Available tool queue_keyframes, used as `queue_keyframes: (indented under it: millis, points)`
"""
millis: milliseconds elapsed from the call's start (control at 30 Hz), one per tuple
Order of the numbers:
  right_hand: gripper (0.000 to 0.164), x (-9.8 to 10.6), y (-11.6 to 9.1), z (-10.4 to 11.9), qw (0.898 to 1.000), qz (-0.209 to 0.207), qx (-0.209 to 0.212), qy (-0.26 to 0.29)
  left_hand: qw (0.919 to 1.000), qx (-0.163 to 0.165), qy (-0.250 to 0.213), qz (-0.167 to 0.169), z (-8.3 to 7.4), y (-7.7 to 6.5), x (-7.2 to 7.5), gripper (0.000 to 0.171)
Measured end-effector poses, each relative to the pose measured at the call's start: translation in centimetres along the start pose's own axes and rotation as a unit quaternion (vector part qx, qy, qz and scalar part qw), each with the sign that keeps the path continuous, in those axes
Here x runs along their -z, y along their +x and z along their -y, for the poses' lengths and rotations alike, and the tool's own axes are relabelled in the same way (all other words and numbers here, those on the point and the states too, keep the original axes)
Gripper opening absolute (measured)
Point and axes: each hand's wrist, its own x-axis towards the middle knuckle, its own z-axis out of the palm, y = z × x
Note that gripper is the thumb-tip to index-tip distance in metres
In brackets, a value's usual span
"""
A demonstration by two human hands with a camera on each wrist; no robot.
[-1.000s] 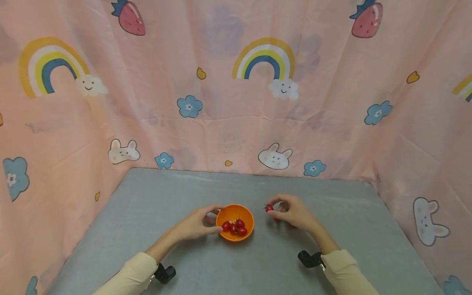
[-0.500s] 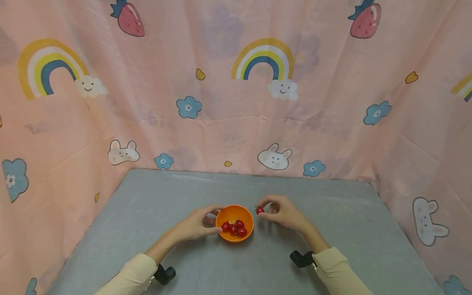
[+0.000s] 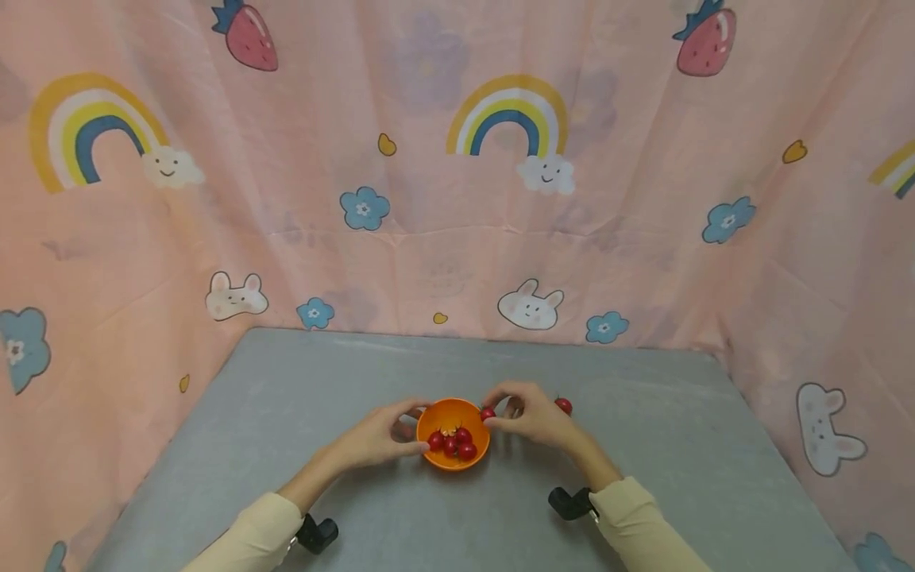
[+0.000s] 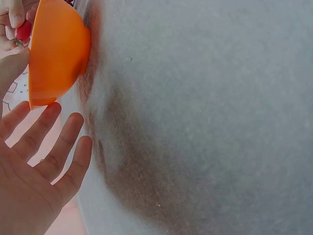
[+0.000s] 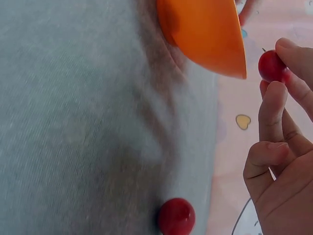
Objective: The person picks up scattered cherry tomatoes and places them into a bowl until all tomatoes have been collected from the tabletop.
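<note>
Head: left hand, grip wide, braces the orange bowl at nine o'clock; right hand pinches a cherry tomato just outside the two-o'clock rim. Left wrist: bowl seems light, stiff; steady the rim. Right wrist: tomato, probably slick, bruisable; hold lightly mid-body.

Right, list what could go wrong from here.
The right hand pinches the held tomato near the rim of the orange bowl; it might slip or clip the rim and fall outside. The left hand touches the bowl with spread fingers, so a bump could shift it. The loose tomato on the table might roll if nudged.
</note>
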Motion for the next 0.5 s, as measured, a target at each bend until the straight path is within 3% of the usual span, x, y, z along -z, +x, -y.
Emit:
queue_keyframes:
  millis: [500]
  points:
    - [0.023,-1.09,0.89,0.37,1.0,0.017,-0.009,-0.023,1.0,-0.003,-0.002,0.002,0.21,-0.05,-0.02,0.063]
